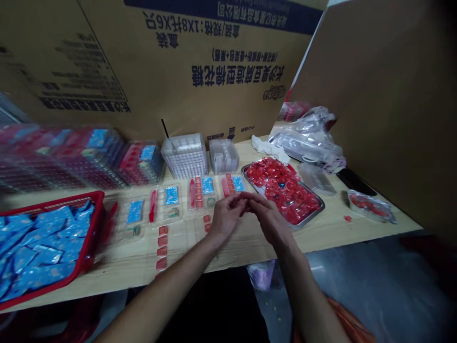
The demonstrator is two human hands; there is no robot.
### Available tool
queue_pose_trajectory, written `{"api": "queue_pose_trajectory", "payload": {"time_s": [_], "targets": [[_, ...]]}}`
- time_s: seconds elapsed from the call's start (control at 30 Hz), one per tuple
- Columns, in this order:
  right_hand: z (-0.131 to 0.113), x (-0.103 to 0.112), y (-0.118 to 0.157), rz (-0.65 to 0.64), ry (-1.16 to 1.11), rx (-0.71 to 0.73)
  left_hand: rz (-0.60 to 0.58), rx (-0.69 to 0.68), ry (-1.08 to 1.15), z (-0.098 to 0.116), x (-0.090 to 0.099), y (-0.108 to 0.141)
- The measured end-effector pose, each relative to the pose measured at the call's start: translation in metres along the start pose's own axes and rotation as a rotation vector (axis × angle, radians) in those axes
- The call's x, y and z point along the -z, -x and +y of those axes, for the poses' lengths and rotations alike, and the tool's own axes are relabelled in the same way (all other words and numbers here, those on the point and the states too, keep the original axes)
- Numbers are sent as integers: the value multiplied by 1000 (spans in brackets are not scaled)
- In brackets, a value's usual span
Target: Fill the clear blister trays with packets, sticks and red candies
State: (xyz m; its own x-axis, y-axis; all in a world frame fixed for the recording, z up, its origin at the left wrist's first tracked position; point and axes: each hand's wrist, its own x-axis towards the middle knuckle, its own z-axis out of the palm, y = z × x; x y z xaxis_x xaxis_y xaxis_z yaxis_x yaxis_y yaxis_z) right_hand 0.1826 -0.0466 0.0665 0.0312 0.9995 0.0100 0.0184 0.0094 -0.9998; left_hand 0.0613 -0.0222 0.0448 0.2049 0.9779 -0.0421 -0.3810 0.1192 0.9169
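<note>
My left hand (225, 215) and my right hand (268, 216) meet fingertip to fingertip over the front of the table. Both have their fingers bent and closed together; whatever they may hold is hidden. Just behind them lies a clear plastic tray (231, 185) with red pieces and a blue packet, partly covered by my left hand. A metal tray (306, 220) heaped with small red wrapped pieces (282, 188) is close to my right hand. Left of my hands, small red squares (162, 251) lie in a column on the table, with a couple more (207, 223) nearer my left hand.
Several more filled clear trays (202, 193) stand in a row. A red basket (98, 205) of blue packets (46, 243) is at left. Stacked trays (141, 162) and clear containers (185, 155) line a large cardboard box (143, 85). Plastic bags (310, 143) lie at back right.
</note>
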Motion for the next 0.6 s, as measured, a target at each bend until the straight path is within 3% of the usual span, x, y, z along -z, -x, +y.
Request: {"api": "queue_pose_trajectory", "payload": {"time_s": [0.2, 0.37, 0.47, 0.53, 0.6], "targets": [[12, -8, 4, -31, 225, 197, 11, 28, 0, 7, 23, 12], [19, -21, 4, -10, 330, 248, 47, 122, 74, 16, 27, 24], [17, -29, 7, 37, 453, 268, 4, 174, 151, 18, 29, 27], [14, -26, 7, -7, 520, 271, -32, 162, 130, 20, 36, 29], [9, -9, 4, -81, 582, 252, -19, 112, 28, 26, 51, 34]]}}
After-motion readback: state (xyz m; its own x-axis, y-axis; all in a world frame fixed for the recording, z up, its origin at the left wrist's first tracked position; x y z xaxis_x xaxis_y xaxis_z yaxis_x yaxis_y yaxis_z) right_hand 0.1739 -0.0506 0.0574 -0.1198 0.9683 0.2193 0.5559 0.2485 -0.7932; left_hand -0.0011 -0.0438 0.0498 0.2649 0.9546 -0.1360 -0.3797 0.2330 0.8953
